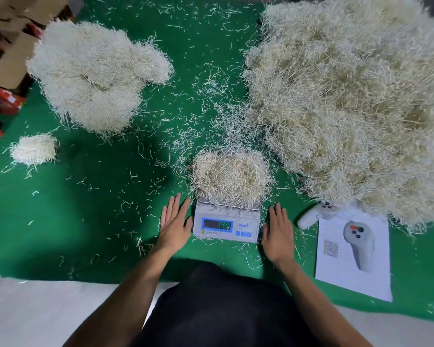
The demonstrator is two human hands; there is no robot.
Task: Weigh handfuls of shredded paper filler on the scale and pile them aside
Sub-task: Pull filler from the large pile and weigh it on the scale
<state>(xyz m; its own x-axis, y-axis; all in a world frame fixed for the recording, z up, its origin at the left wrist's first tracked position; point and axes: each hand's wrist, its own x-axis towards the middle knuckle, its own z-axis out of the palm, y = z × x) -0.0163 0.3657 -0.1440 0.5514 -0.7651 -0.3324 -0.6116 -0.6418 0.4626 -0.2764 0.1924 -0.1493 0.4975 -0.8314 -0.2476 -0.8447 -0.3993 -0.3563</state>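
A small white digital scale (226, 225) stands on the green mat (90, 216) in front of me, its display lit. A handful of pale shredded paper (230, 177) is heaped on its platform and hides it. My left hand (174, 222) lies flat on the mat just left of the scale, fingers straight. My right hand (278, 232) lies flat just right of it. Neither hand holds anything. A very large heap of shredded paper (356, 101) fills the right side. A large pile (93, 73) and a small pile (34, 149) lie at the left.
A white handheld controller (316, 214) lies at the big heap's near edge, beside a printed sheet (352, 254) showing the same device. Loose shreds litter the mat. Red and brown boxes (0, 71) line the far left edge. White floor lies below the mat.
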